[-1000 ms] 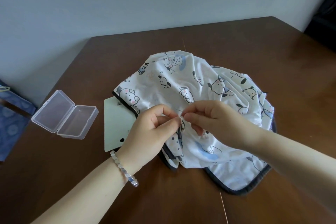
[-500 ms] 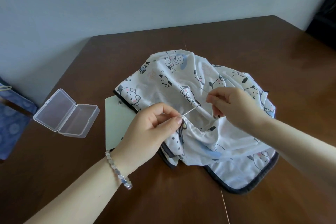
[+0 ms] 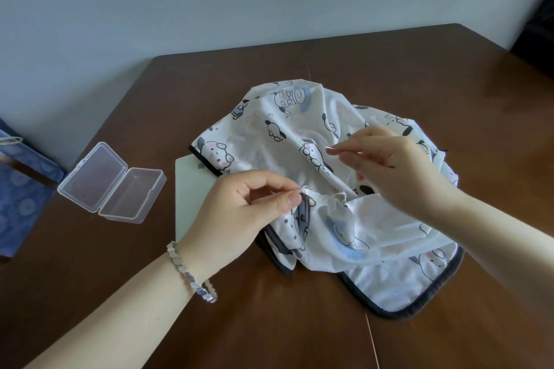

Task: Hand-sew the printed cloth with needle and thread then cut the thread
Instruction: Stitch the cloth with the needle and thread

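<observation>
- The needle shows only as a short bright tip past the right hand's fingertips; its long axis lies roughly level, tilted a little, and the visible end points left and slightly away from the person.
- A pale thread runs from under the right hand down and to the left, to a puckered spot in the cloth beside the left hand's fingertips; it looks slack rather than taut.
- The printed cloth, white with cartoon dog figures and a dark bound edge, lies bunched in the middle of the brown table, its long axis running from the far left toward the near right.
- A clear plastic box lies open on the table to the left of the cloth, lid folded back flat; both halves look empty.
- A pale flat card lies partly under the cloth's left edge, between the box and the cloth.
- The left hand, with a silver bracelet on the wrist, is closed in a pinch: thumb and forefinger grip a small fold of the cloth at the gathered seam.
- The right hand is raised just above the cloth, thumb and forefinger pinched shut on the needle, the other fingers curled in.
</observation>
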